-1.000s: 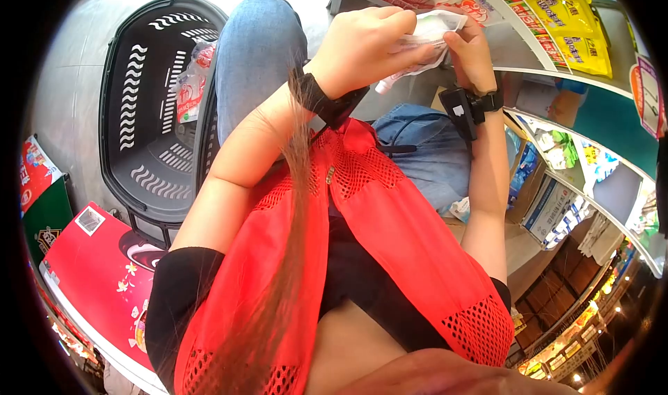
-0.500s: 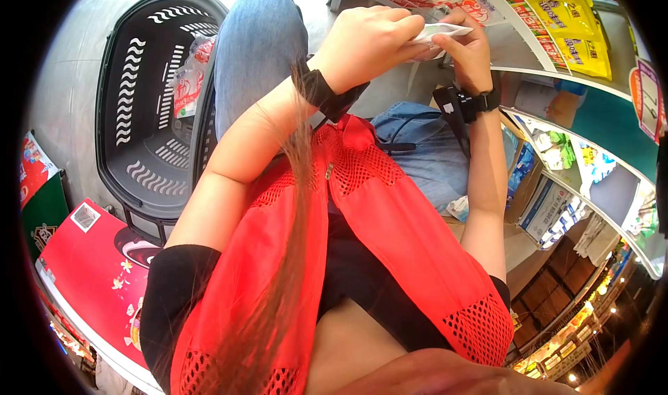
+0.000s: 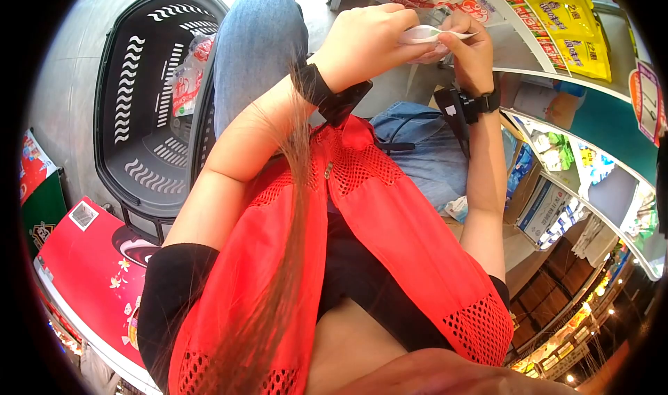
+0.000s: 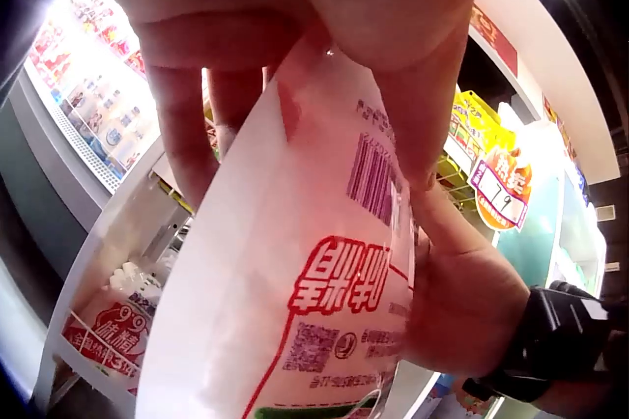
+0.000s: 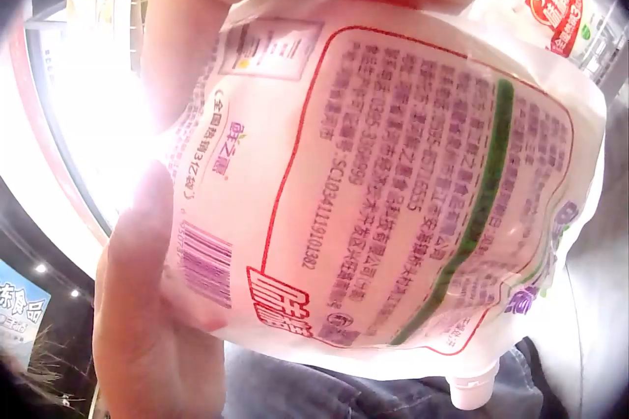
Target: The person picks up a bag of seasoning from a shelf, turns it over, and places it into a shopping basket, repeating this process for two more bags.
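Both hands hold a white plastic seasoning pouch out in front of the knees. The left hand grips its left end from above, while the right hand pinches the other end with thumb and fingers. In the left wrist view, the pouch shows a barcode and red characters, with the right hand behind its edge. The right wrist view shows the printed back of the pouch and a pale capped spout at its lower corner.
A black basket stands on the floor at left, with similar clear-and-red pouches inside. Shelving at right bears yellow packets and a price tag. A red panel is at lower left; a cardboard box sits low at right.
The pouch has turned from showing its broad face and spout to nearly edge-on in the head view. Both hands keep hold, with the right hand shifted slightly.
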`<state>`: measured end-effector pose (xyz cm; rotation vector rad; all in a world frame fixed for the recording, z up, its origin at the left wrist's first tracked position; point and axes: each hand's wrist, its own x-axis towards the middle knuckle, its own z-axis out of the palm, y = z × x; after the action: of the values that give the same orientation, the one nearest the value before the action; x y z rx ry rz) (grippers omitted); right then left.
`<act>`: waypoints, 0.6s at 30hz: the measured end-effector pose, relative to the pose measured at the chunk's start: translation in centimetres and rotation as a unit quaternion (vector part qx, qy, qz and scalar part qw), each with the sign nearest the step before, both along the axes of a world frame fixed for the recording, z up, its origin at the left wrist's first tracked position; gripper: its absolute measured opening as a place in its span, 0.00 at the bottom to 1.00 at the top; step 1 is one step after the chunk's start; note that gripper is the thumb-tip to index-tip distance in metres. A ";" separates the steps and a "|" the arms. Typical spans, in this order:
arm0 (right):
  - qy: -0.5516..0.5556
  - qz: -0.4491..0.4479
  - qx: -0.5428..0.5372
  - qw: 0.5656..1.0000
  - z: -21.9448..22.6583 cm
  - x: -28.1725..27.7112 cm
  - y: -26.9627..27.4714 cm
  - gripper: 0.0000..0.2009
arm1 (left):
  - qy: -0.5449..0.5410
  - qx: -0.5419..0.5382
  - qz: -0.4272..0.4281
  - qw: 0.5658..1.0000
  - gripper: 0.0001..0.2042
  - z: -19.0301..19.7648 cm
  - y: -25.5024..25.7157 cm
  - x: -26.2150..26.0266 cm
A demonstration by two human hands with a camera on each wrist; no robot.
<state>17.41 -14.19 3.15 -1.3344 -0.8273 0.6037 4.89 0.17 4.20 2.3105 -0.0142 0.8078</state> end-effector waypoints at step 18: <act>0.035 -0.015 0.000 0.999 0.6 -0.2 0.0 0.06 | -0.018 -0.095 -0.076 0.992 0.08 0.1 0.2 -0.2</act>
<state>17.19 -14.15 3.79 -1.3168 -0.7490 0.6236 4.73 0.38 4.34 2.0877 -0.1222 0.7412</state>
